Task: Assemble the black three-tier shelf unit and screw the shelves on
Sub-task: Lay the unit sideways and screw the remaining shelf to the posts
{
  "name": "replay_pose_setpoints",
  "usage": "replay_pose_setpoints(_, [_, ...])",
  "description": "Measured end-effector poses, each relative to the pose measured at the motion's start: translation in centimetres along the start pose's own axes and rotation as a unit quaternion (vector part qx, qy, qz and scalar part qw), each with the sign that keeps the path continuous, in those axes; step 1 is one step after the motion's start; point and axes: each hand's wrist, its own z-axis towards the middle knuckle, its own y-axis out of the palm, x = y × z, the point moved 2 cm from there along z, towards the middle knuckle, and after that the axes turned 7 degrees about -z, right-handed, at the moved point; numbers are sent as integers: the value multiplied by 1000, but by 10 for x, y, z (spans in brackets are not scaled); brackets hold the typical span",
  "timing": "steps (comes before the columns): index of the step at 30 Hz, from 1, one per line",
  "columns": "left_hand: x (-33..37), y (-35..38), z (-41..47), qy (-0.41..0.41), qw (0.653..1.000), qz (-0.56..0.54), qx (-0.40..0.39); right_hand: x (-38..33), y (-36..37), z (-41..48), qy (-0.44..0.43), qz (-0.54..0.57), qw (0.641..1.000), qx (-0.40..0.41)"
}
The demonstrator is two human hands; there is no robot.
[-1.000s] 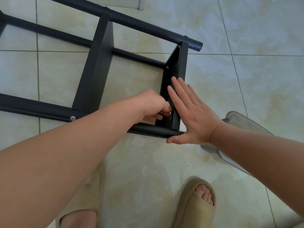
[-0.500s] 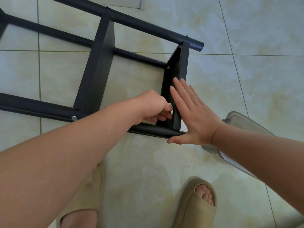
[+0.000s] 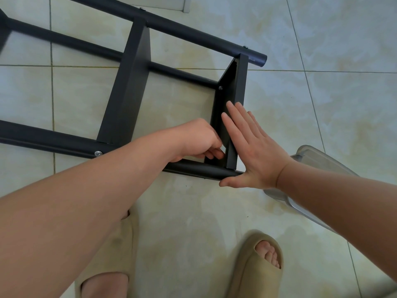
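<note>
Head view, right hand [image 3: 255,151] flat against end shelf [image 3: 240,82], left hand [image 3: 197,140] curled inside, grasp unclear

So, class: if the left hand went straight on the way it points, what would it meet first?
The left hand would meet the end shelf almost at once; perhaps they already touch.

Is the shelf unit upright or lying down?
Lying down: the shelf unit has its posts running level along the floor.

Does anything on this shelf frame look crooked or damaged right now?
Nothing plainly crooked. The only oddity is a pale scuff on the upper pole, near its end beside the end shelf; possibly chipped paint.
</note>
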Motion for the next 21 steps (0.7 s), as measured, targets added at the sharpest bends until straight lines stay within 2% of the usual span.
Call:
replay_pose_setpoints(10, [-2,-6,-1,37,997,64,-27,0,-1,0,0,-1,1000,-1])
replay_pose_setpoints(21, [-6,-10,-3,34,992,111,-53,-1,-1,1,2,2,1000,0])
